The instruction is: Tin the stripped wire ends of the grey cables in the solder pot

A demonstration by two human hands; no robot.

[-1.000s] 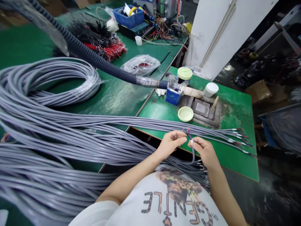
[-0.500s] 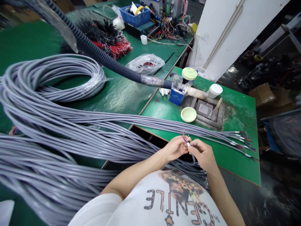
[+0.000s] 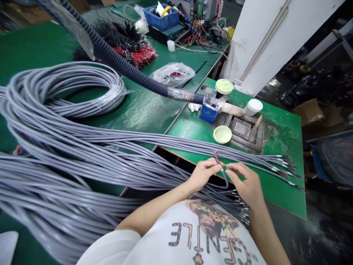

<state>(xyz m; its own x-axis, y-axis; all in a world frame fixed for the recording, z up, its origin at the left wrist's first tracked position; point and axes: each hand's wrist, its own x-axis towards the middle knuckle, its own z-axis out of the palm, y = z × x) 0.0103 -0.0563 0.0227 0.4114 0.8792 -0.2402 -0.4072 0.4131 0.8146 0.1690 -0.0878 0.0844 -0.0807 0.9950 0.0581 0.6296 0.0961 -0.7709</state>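
Note:
My left hand point(image 3: 204, 174) pinches the end of a grey cable point(image 3: 224, 179), just below its fanned red, blue and dark wires point(image 3: 216, 156). A white band sits where the wires leave the grey sheath. My right hand point(image 3: 246, 182) is just right of that cable end, thumb and forefinger slightly apart, with no object visible between them. Behind both hands, a row of grey cables point(image 3: 193, 142) lies across the green table, their stripped ends point(image 3: 286, 167) at the right. More cable ends point(image 3: 239, 206) hang below my hands.
Large grey cable coils point(image 3: 63, 82) fill the left. A ribbed hose point(image 3: 132, 73) crosses above the table to a blue box point(image 3: 209, 112). Close by are a soiled square pot point(image 3: 242, 129), a pale green lid point(image 3: 222, 134) and a white tub point(image 3: 253, 106). A gap separates the tables.
My right fingers have come off the cable end and moved slightly right. My left thumb now lies forward across the cable, and its wires stand more upright.

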